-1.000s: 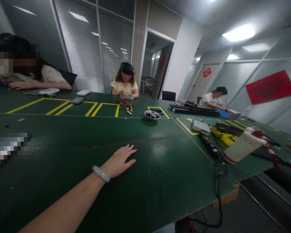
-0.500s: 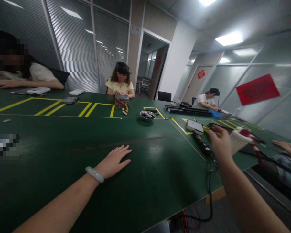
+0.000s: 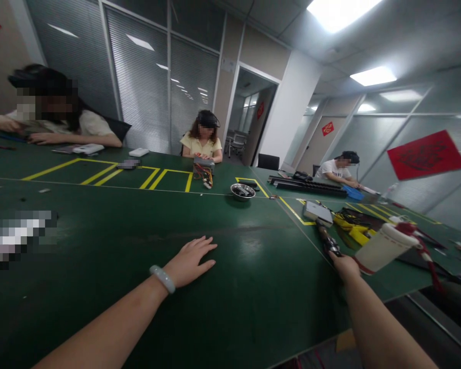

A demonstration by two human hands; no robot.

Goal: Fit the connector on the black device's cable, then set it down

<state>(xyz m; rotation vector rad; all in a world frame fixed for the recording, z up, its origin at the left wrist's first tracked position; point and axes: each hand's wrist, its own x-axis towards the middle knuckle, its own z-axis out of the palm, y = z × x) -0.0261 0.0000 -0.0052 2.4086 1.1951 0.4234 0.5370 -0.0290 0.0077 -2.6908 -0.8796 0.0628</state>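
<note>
My left hand (image 3: 191, 261) lies on the green table (image 3: 253, 287), palm down with the fingers spread, holding nothing. A pale bangle (image 3: 162, 278) circles that wrist. Off to the right, my right hand (image 3: 344, 265) has its fingers around the near end of a dark, slim electric screwdriver (image 3: 326, 237), whose far end points at a silver-grey box (image 3: 318, 212). The palm side of this hand is hidden from me. Close by on its right is a tilted white paper cup (image 3: 386, 248).
A metal bowl (image 3: 243, 192) with dark small parts stands mid-table. Yellow tools or cables (image 3: 355, 229) lie beyond the cup. Long black bars (image 3: 307, 187) rest farther back. Several people sit around the table; one has a box with coloured wires (image 3: 204, 169).
My right hand has come down from above the yellow items onto the screwdriver's near end. My left hand stays flat on the table. The camera view has turned slightly left.
</note>
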